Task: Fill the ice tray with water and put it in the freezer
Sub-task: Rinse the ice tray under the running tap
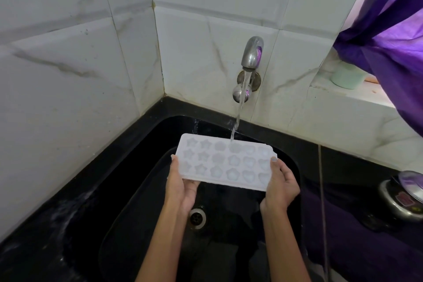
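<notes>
The ice tray [225, 162] is held over the black sink [142, 190], under the tap [251, 55], with one short end gripped by the left hand [180, 185] and the other by the right hand [280, 186]; a thumb is laid on the top rim at each end and the fingers are curled beneath. The stream of water [238, 112] is received by a cup in the far row, right of the middle. Several cups on the right appear glossy, while the star cups on the left look dry, so filling is judged only partly done. Water could be splashed out by the force of the stream, or spilled from filled cups if the tray is tipped while being shifted. Spilling is also likely when the brimming tray is carried to the freezer, which is not seen here.
</notes>
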`<state>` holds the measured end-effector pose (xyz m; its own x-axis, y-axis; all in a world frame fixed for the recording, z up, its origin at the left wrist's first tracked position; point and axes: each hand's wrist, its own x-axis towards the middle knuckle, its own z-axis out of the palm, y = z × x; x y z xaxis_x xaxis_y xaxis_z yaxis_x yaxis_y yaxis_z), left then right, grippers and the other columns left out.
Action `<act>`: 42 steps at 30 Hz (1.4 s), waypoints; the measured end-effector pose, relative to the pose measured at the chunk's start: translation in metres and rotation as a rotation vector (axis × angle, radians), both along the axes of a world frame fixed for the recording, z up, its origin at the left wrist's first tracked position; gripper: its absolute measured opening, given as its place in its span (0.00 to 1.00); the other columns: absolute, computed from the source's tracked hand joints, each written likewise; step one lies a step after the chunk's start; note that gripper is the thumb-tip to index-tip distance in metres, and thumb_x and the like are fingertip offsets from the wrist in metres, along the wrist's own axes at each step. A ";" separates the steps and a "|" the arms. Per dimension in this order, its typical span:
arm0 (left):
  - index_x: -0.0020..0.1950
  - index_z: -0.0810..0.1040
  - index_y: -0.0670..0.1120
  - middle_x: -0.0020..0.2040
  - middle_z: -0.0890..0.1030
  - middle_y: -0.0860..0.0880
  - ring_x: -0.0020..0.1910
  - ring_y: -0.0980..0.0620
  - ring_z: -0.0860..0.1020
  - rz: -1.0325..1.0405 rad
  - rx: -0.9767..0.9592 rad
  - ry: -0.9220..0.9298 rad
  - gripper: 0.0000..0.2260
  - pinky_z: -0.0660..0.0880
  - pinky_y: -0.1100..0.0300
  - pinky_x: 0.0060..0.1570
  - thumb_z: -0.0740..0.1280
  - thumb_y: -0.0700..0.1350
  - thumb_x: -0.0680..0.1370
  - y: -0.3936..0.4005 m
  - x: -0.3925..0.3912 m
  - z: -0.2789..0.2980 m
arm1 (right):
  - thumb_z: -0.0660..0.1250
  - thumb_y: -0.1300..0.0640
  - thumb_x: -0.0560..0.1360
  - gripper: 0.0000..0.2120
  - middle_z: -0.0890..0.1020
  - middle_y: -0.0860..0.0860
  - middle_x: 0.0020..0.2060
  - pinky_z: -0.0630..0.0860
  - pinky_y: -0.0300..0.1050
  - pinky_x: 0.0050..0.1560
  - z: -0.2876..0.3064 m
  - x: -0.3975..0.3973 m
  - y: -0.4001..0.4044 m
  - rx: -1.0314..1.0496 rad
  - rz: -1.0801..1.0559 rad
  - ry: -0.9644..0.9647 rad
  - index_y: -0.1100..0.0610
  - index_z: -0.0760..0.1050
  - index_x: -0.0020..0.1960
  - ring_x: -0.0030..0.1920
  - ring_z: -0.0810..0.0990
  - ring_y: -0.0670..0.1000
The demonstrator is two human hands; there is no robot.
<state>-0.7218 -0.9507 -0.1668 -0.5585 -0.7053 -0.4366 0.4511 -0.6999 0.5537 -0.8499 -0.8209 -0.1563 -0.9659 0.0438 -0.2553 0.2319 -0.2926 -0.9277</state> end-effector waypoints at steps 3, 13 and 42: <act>0.60 0.75 0.46 0.53 0.84 0.42 0.52 0.42 0.82 -0.054 0.019 0.028 0.18 0.80 0.44 0.44 0.58 0.57 0.80 -0.004 -0.006 0.003 | 0.70 0.57 0.76 0.14 0.84 0.52 0.52 0.78 0.52 0.61 0.001 -0.004 -0.005 -0.019 0.017 -0.003 0.59 0.79 0.61 0.56 0.83 0.50; 0.58 0.75 0.46 0.50 0.84 0.42 0.47 0.42 0.83 -0.073 0.068 0.019 0.18 0.81 0.44 0.35 0.61 0.58 0.78 -0.019 -0.023 0.006 | 0.63 0.58 0.80 0.16 0.80 0.53 0.61 0.76 0.51 0.64 0.006 -0.008 -0.015 -0.004 0.077 0.003 0.58 0.73 0.68 0.60 0.80 0.51; 0.56 0.74 0.51 0.50 0.83 0.49 0.48 0.47 0.83 0.388 -0.025 -0.211 0.12 0.79 0.46 0.36 0.61 0.57 0.79 -0.037 0.037 0.009 | 0.63 0.58 0.80 0.14 0.81 0.50 0.59 0.77 0.46 0.60 0.007 0.035 -0.067 0.122 0.342 0.046 0.57 0.76 0.65 0.59 0.79 0.48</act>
